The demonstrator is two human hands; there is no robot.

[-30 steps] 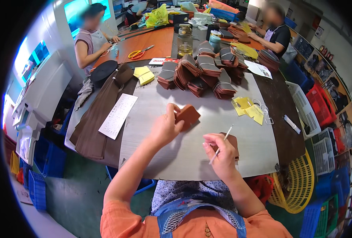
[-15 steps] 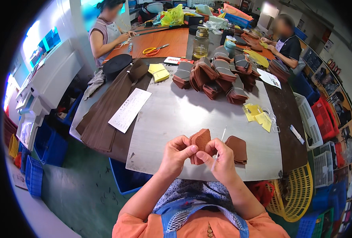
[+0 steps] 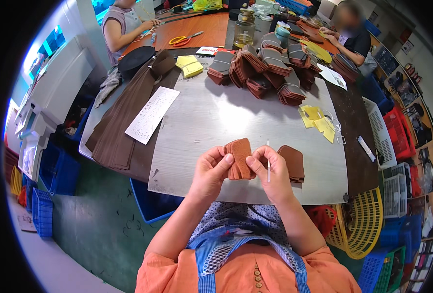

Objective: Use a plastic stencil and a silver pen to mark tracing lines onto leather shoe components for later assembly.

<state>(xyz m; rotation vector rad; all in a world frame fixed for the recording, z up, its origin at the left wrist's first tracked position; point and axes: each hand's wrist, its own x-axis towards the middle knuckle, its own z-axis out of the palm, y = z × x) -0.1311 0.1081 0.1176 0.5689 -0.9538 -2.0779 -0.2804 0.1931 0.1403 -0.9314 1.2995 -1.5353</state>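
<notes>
Both hands are now meeting just above the near edge of the grey board (image 3: 211, 117), where a second ago they were apart over the board. The left hand (image 3: 210, 172) is gripping a small stack of brown leather pieces (image 3: 239, 157), thumb pressing on its face, holding it upright and closer to the body than before. The right hand (image 3: 274, 172) is pinching the stack's right edge while also holding a thin white stick (image 3: 268, 163) between its fingers, pointing up. Another stack of darker brown pieces (image 3: 292, 162) is lying on the board just beside the right hand. Banded bundles (image 3: 263, 68) are sitting at the far side.
</notes>
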